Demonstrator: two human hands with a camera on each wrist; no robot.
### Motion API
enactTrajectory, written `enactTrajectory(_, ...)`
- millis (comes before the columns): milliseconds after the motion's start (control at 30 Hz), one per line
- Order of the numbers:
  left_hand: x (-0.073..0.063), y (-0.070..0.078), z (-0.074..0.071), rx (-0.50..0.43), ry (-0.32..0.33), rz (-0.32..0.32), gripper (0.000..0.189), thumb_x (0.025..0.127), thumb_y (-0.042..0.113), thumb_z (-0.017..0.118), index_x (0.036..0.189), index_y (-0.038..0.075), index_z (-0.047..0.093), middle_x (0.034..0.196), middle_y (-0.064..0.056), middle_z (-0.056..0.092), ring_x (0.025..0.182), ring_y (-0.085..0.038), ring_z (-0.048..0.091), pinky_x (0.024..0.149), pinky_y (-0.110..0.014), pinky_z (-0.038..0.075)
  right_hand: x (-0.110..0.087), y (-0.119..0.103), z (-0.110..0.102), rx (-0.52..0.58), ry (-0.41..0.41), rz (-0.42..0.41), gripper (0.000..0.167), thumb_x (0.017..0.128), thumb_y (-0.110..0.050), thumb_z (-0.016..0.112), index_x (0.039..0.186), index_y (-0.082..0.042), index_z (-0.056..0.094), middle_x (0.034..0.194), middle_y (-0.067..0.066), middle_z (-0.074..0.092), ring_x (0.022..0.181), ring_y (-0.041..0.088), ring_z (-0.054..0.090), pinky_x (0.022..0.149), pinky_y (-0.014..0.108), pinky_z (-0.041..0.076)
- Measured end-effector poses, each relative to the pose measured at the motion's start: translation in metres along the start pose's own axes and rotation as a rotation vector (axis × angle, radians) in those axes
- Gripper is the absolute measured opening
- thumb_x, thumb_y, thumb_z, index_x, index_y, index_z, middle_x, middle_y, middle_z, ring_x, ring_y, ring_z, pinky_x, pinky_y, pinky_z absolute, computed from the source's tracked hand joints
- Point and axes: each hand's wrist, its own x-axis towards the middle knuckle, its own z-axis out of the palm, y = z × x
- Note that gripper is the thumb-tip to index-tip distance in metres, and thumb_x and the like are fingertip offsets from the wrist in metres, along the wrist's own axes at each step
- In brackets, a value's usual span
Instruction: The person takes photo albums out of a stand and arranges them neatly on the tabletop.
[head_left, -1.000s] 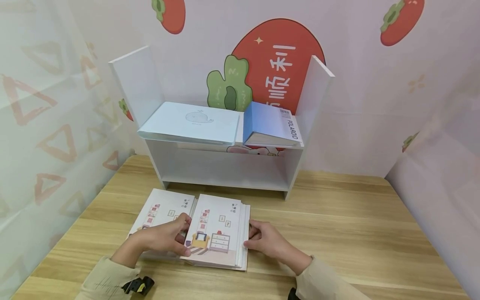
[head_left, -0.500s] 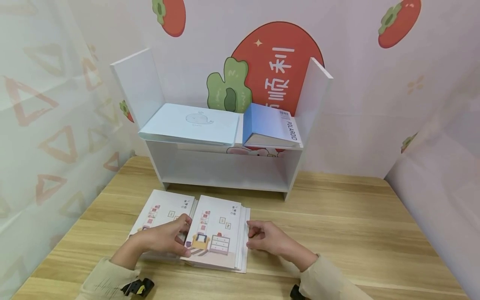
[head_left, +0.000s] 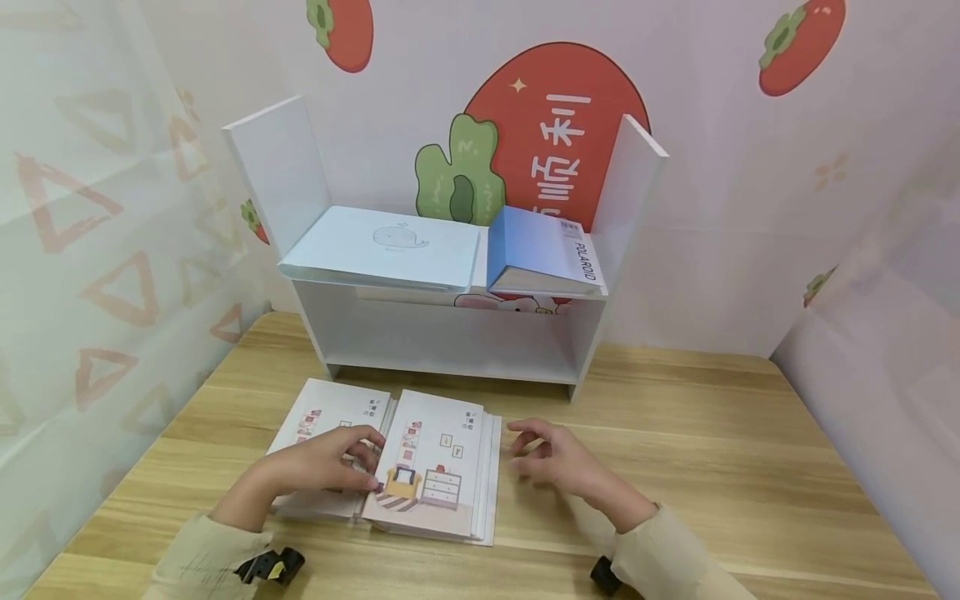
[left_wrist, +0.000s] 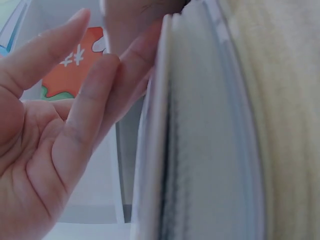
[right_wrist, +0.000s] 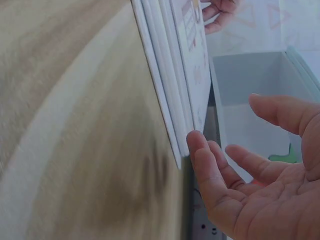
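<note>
Two stacks of white albums with a drawn room on the cover lie side by side on the wooden table: a left album (head_left: 337,403) and a right stack (head_left: 435,467), whose layered edges show on its right side. My left hand (head_left: 318,467) hovers over the left album with loosely bent fingers, its fingertips at the left edge of the right stack; whether they touch it I cannot tell. Just off the right edge of that stack is my right hand (head_left: 570,475), fingers relaxed and apart from it. The right wrist view shows the right hand (right_wrist: 260,185) holding nothing.
Behind the albums stands a white shelf (head_left: 442,337) with tall side panels. On its upper board lie a pale blue whale-print album (head_left: 345,250) and a blue POLAROID album (head_left: 543,250). The wooden table (head_left: 720,450) extends to the right. A printed cloth hangs behind.
My right hand has let go of the right stack's edge and drawn away to the right. The left fingers have loosened and shifted slightly left. The albums stay in place.
</note>
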Motion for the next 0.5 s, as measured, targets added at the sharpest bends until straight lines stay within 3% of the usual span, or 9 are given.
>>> enactTrajectory(167, -0.003, 0.007, -0.009, 0.01, 0.019, 0.015, 0.05, 0.094, 0.018, 0.067, 0.133, -0.008, 0.046, 0.103, -0.011, 0.069, 0.087, -0.02, 0.069, 0.073, -0.031, 0.054, -0.005, -0.008, -0.012, -0.012, 0.084, -0.004, 0.054, 0.091, -0.009, 0.068, 0.138, 0.01, 0.049, 0.119, 0.029, 0.06, 0.09, 0.02, 0.065, 0.073, 0.023, 0.053)
enactTrajectory(200, -0.003, 0.008, -0.011, 0.02, 0.026, 0.024, 0.051, 0.094, 0.018, 0.067, 0.134, -0.007, 0.046, 0.104, -0.012, 0.07, 0.088, -0.02, 0.07, 0.084, -0.036, 0.053, -0.007, -0.01, -0.015, -0.01, 0.101, 0.003, 0.054, 0.091, -0.009, 0.068, 0.138, 0.009, 0.049, 0.121, 0.028, 0.059, 0.092, 0.021, 0.065, 0.075, 0.024, 0.053)
enactTrajectory(300, -0.004, 0.013, -0.016, 0.043, 0.039, 0.069, 0.051, 0.096, 0.018, 0.065, 0.136, -0.007, 0.044, 0.106, -0.014, 0.07, 0.09, -0.017, 0.072, 0.09, -0.041, 0.052, -0.01, -0.013, -0.024, -0.013, 0.155, -0.009, 0.05, 0.092, -0.009, 0.066, 0.138, 0.003, 0.052, 0.123, 0.026, 0.057, 0.091, 0.018, 0.063, 0.078, 0.024, 0.054)
enactTrajectory(400, -0.002, 0.017, -0.02, 0.081, 0.066, 0.125, 0.051, 0.097, 0.017, 0.064, 0.137, -0.007, 0.044, 0.11, -0.017, 0.069, 0.094, -0.016, 0.07, 0.093, -0.034, 0.052, -0.013, -0.017, -0.031, -0.007, 0.222, -0.046, 0.047, 0.092, -0.007, 0.067, 0.136, 0.0, 0.054, 0.122, 0.025, 0.057, 0.09, 0.015, 0.062, 0.077, 0.023, 0.053)
enactTrajectory(433, -0.002, 0.019, -0.021, 0.085, 0.075, 0.137, 0.05, 0.097, 0.017, 0.064, 0.137, -0.007, 0.044, 0.112, -0.018, 0.069, 0.096, -0.017, 0.07, 0.083, -0.028, 0.054, -0.014, -0.019, -0.034, -0.005, 0.246, -0.062, 0.046, 0.092, -0.006, 0.066, 0.136, 0.001, 0.054, 0.121, 0.026, 0.057, 0.089, 0.014, 0.062, 0.076, 0.022, 0.053)
enactTrajectory(500, 0.001, 0.023, -0.022, 0.08, 0.096, 0.163, 0.049, 0.098, 0.017, 0.063, 0.137, -0.006, 0.045, 0.114, -0.021, 0.067, 0.101, -0.024, 0.07, 0.084, -0.024, 0.054, -0.015, -0.022, -0.038, -0.001, 0.3, -0.094, 0.045, 0.092, -0.004, 0.066, 0.135, 0.003, 0.055, 0.119, 0.025, 0.058, 0.089, 0.011, 0.06, 0.075, 0.021, 0.052)
